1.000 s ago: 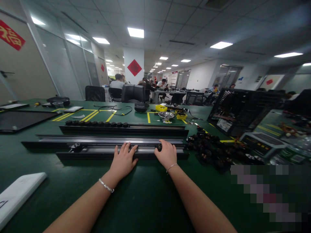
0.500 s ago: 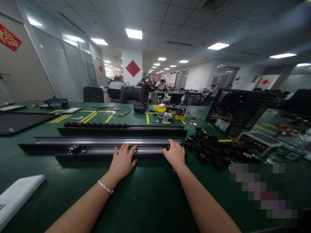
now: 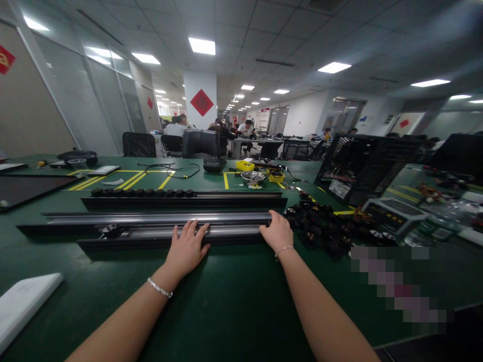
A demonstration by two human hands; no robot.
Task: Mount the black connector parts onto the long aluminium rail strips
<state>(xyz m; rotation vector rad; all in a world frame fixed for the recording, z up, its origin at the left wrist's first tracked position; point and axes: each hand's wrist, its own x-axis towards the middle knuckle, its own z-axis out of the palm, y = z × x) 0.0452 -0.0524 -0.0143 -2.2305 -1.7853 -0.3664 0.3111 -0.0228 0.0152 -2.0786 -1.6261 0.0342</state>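
Left hand [image 3: 185, 249] flat, fingers spread, pressing nearest rail [image 3: 151, 235] onto tabletop [image 3: 226, 301]. Right hand [image 3: 278, 232] curled over rail's right end, closure unclear. Maintain steady downward pressure.

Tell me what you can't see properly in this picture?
- Head view: the right hand covers the near rail end, so what its fingers hold is hidden.
- Pixelated patch hides the table there.
- White board: cut off by the left edge.
- Black parts pile: too small and dark.
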